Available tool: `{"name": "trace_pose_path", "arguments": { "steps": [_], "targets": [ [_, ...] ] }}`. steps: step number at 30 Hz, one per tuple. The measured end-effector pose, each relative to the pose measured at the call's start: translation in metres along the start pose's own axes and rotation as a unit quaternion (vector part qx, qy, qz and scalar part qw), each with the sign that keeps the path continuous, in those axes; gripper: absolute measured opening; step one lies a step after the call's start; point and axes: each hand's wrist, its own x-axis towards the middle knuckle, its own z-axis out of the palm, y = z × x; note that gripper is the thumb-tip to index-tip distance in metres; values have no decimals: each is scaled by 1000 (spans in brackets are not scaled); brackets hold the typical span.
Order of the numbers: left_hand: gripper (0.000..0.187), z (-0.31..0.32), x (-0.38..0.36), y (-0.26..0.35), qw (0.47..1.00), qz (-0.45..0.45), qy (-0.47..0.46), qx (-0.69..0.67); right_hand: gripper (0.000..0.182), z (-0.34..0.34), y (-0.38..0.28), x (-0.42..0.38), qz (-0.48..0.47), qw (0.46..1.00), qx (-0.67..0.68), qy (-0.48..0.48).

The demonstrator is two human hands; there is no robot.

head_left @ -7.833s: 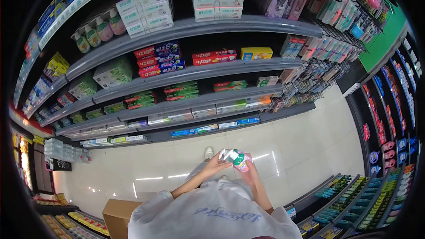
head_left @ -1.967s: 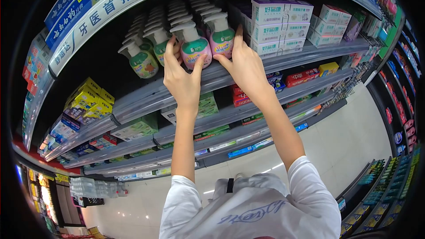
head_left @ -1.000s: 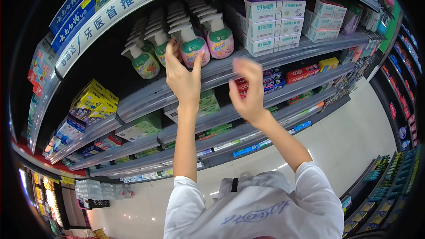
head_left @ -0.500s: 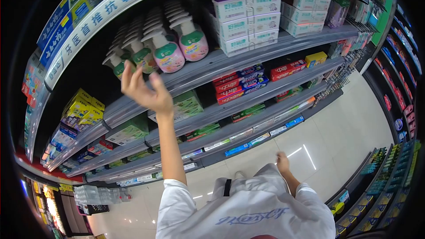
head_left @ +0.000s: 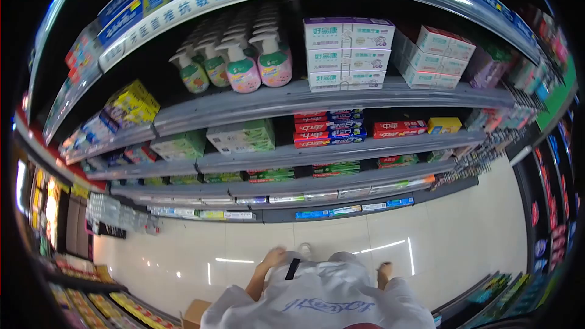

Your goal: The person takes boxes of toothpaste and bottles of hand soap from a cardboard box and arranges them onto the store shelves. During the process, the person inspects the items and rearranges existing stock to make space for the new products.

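Observation:
My left hand (head_left: 276, 257) hangs low by my waist, away from the shelves. It is small and smeared, so its fingers cannot be made out. My right hand (head_left: 384, 272) hangs at my other side above the floor, its fingers also too blurred to read. No item shows in either hand. Ahead, pump bottles (head_left: 244, 70) with white heads and green-and-pink labels stand in rows on a grey shelf (head_left: 244, 109). To their right are stacked white toothpaste boxes (head_left: 348, 55) with a purple top edge, and more white boxes (head_left: 436, 58).
Lower shelves carry red and blue toothpaste boxes (head_left: 329, 131), green-and-white cartons (head_left: 242, 137) and a yellow box (head_left: 444, 125). Clear plastic-wrapped bottles (head_left: 119, 212) stand at the left on the tiled floor (head_left: 244, 237). Other racks line the right side, and a cardboard box (head_left: 195, 312) is behind my left side.
My left hand has dropped from in front of the pump bottles to beside my waist. My view has turned to face the shelves more squarely. The bottles still stand in their rows.

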Motion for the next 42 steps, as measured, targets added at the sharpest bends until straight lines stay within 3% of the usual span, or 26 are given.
{"name": "trace_pose_path", "arguments": {
  "steps": [1, 2, 3, 5, 7, 8, 9, 10, 11, 12, 16, 18, 19, 21, 22, 24, 25, 27, 29, 33, 34, 35, 37, 39, 40, 42],
  "targets": [
    [28, 20, -29, 6, 986, -128, -109, -10, 21, 30, -3, 27, 56, 994, 83, -33],
    [28, 52, -40, 6, 985, -139, -101, -22, 12, 38, -33, 21, 44, 975, 128, -179],
    [27, 69, -104, -7, 986, -126, -110, 7, 19, 70, -26, 54, -300, 917, -47, -260],
    [26, 87, -138, -33, 984, -105, -132, 63, 8, 84, -53, 61, -406, 851, -136, -304],
    [26, 125, -135, -22, 977, -86, -158, 118, 8, 88, -98, 27, -411, 844, -147, -312],
    [25, 142, -144, -9, 956, -284, -39, -66, 8, 85, -110, 10, -415, 839, -134, -327],
    [24, 150, -138, -2, 852, -457, 86, -241, 8, 81, -106, -4, -415, 829, -148, -344],
    [24, 145, -137, 31, 801, -468, 221, -300, 8, 80, -99, -11, -378, 837, -144, -369],
    [24, 131, -135, 67, 784, -478, 259, -299, 7, 78, -95, -12, -342, 843, -141, -392],
    [25, 155, -142, 59, 802, -396, 350, -279, 10, 73, -76, -5, -309, 820, -187, -445],
    [22, 160, -182, 155, 715, -439, 521, -158, 18, 54, 2, 34, -207, 687, -383, -583],
    [22, 185, -217, 179, 578, -525, 619, -84, 21, 51, 7, 34, -145, 618, -445, -632],
    [20, 200, -241, 185, 537, -557, 631, -53, 22, 52, 5, 25, -145, 640, -447, -608],
    [25, 233, -286, 196, 367, -652, 655, -108, 23, 56, -1, 0, -152, 648, -458, -590],
    [25, 250, -310, 194, 349, -658, 658, -109, 23, 59, -6, -13, -202, 669, -429, -572],
    [37, 281, -349, 197, 125, -721, 647, -212, 22, 69, -13, -27, -278, 671, -409, -552],
    [37, 293, -361, 201, 108, -725, 646, -215, 22, 71, -16, -31, -282, 659, -420, -556],
    [54, 291, -386, 207, -37, -524, 724, -448, 22, 68, -15, -41, -273, 649, -411, -579],
    [70, 291, -408, 197, -96, -493, 703, -503, 22, 62, -7, -38, -253, 645, -427, -581],
    [74, 290, -449, 166, 65, -232, 774, -586, 22, 46, -1, -36, -155, 697, -392, -580],
    [71, 283, -453, 151, 60, -359, 759, -541, 22, 42, 2, -31, -156, 694, -399, -578],
    [68, 283, -459, 136, 56, -479, 728, -487, 22, 39, 7, -25, -253, 691, -442, -513],
    [62, 317, -484, 81, 233, -638, 601, -421, 22, 31, 17, -39, -347, 673, -480, -442],
    [55, 279, -490, 102, 338, -638, 509, -469, 22, 11, 29, -67, -290, 725, -484, -395],
    [50, 259, -493, 118, 331, -614, 491, -522, 22, 9, 46, -69, -286, 722, -488, -398],
    [46, 222, -516, 147, 320, -592, 467, -574, 24, 12, 79, -64, -386, 508, -664, -390]
  ]
}}
